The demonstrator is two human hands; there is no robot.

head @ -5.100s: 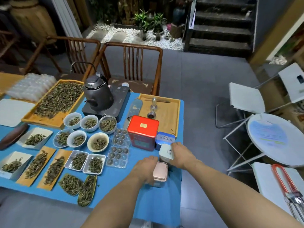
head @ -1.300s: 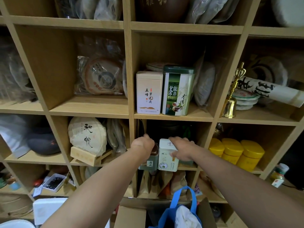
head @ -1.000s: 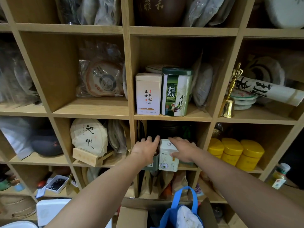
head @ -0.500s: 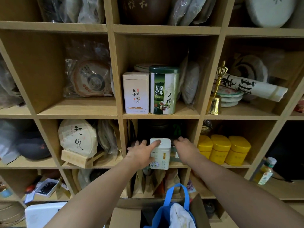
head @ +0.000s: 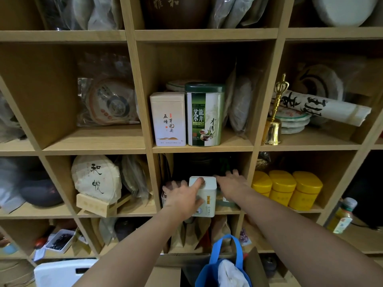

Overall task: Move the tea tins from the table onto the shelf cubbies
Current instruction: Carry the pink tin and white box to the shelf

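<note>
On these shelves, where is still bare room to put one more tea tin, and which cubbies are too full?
The widest bare board is the front of the cubby left of the cream tin, before the wrapped tea cake. A narrower strip lies right of the green tin. The cubby with both hands and the white tin is crowded, as is the one with the yellow tins.

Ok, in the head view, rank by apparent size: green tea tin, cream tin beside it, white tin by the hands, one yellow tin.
1. green tea tin
2. cream tin
3. white tin and the middle yellow tin: too alike, and the left hand covers part of the white one.
</note>
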